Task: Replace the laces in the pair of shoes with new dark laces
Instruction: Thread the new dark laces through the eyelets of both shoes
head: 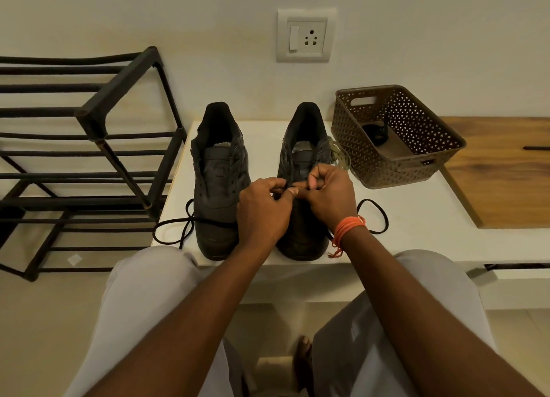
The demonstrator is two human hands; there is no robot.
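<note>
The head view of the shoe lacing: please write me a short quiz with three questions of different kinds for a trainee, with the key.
1. True or false: both hands work at the dark leather shoe on the right.
2. Multiple choice: the brown perforated plastic basket stands (a) right of the shoes, (b) left of the shoes, (c) on the floor.
3. Short answer: what lies loose across the toe of the dark leather shoe on the left?

Key:
1. True: the left hand and the right hand both pinch a dark lace over it.
2. (a).
3. A black round lace, not threaded through any eyelet in view.
</note>
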